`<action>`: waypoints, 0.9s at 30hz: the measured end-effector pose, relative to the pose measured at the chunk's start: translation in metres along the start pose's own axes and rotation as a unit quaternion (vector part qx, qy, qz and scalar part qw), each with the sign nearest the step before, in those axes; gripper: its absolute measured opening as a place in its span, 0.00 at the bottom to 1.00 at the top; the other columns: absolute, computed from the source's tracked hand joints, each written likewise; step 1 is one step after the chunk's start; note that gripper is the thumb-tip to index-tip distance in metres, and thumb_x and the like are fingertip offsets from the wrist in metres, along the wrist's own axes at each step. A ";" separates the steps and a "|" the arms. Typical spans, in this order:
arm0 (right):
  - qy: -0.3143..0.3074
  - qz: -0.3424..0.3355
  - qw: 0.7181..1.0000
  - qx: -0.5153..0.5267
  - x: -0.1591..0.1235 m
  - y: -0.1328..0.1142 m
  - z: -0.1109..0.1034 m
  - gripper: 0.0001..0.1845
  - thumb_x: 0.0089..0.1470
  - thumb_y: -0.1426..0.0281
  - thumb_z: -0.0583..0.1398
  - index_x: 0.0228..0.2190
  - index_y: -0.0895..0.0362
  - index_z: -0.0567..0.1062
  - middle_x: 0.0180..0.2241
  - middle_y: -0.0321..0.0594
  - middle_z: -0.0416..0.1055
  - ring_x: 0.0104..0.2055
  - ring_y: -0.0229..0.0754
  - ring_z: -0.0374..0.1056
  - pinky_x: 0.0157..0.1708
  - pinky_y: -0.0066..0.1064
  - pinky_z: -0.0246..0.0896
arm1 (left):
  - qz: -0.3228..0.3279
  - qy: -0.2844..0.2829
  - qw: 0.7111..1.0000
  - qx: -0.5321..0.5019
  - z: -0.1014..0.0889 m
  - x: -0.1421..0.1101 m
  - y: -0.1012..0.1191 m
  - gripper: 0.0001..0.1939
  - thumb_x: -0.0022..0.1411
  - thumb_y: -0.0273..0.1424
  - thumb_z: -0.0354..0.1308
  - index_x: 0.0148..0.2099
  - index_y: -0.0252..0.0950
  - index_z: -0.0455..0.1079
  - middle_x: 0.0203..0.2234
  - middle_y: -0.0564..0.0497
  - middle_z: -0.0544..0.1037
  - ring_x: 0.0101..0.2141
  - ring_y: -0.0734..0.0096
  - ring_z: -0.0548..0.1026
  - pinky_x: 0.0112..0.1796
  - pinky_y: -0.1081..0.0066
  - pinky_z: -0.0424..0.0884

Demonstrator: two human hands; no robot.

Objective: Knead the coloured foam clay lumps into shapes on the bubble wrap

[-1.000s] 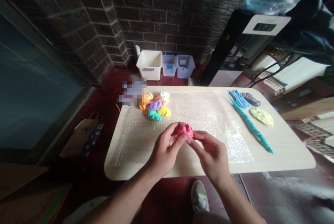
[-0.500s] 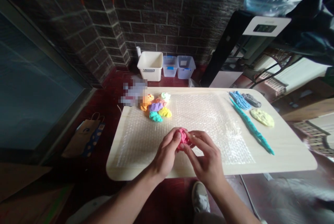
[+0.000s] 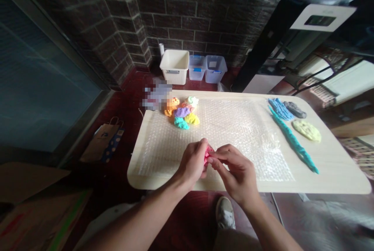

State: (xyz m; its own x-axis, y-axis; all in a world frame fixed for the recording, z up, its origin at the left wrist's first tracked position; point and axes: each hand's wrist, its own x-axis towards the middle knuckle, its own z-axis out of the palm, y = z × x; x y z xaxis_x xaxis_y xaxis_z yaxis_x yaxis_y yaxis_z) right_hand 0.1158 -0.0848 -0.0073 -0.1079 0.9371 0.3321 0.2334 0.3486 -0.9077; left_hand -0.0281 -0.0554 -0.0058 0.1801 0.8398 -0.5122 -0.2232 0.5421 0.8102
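Observation:
Between my two hands, above the near part of the table, is a lump of pink modelling clay [image 3: 207, 155]. My left hand [image 3: 194, 161] is wrapped round it and hides much of it. With thumb and fingertips, my right hand [image 3: 233, 169] pinches its right side. Beyond my hands, several soft clay lumps lie in a cluster on the bubble wrap [image 3: 228, 122]: a purple lump [image 3: 181, 112], a teal lump [image 3: 181, 122], a yellow lump [image 3: 192, 119], an orange lump [image 3: 170, 110] and a pale green lump [image 3: 193, 101].
On the table's [image 3: 336, 165] right lie a long teal clay roll [image 3: 295, 142], a blue clay piece [image 3: 281, 109], a grey lump [image 3: 295, 109] and a pale yellow slab [image 3: 306, 130]. Behind it stand a white bin [image 3: 175, 68] and two clear bins [image 3: 215, 69]. A paper bag [image 3: 101, 142] is on the floor.
The view has shifted, so the table sits slightly further right and higher. My left fingers have closed further over the pink clay, and my right fingertips pinch its edge.

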 end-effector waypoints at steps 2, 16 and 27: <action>0.000 -0.003 1.000 -0.009 0.000 0.000 0.002 0.12 0.63 0.75 0.68 0.44 0.47 0.87 0.34 0.39 0.76 0.36 0.42 0.74 0.35 0.34 0.71 | 0.005 0.002 1.000 0.014 -0.001 0.001 -0.002 0.24 0.67 0.52 0.55 0.31 0.37 0.68 0.16 0.58 0.61 0.15 0.80 0.54 0.15 0.79 0.50; -0.046 -0.060 0.992 -0.097 -0.002 -0.005 -0.005 0.20 0.65 0.75 0.66 0.55 0.46 0.83 0.49 0.45 0.75 0.39 0.43 0.76 0.37 0.37 0.76 | -0.123 -0.066 0.990 -0.022 -0.005 0.000 0.013 0.19 0.69 0.49 0.52 0.36 0.39 0.65 0.16 0.61 0.59 0.14 0.83 0.45 0.16 0.80 0.41; -0.008 0.023 1.000 0.000 -0.003 -0.004 0.002 0.11 0.64 0.71 0.68 0.46 0.48 0.86 0.45 0.44 0.75 0.41 0.44 0.77 0.36 0.35 0.76 | -0.060 -0.072 0.995 0.041 -0.009 0.001 0.009 0.15 0.68 0.45 0.54 0.36 0.39 0.66 0.16 0.60 0.62 0.13 0.81 0.51 0.15 0.80 0.43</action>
State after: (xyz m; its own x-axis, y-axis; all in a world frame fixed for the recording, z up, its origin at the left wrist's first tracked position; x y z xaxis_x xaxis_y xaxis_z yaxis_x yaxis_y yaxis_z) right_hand 0.1134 -0.0894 -0.0053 -0.1123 0.9518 0.2855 0.2390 0.3048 -0.9220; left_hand -0.0388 -0.0498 -0.0019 0.3367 0.7527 -0.5657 -0.1139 0.6289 0.7691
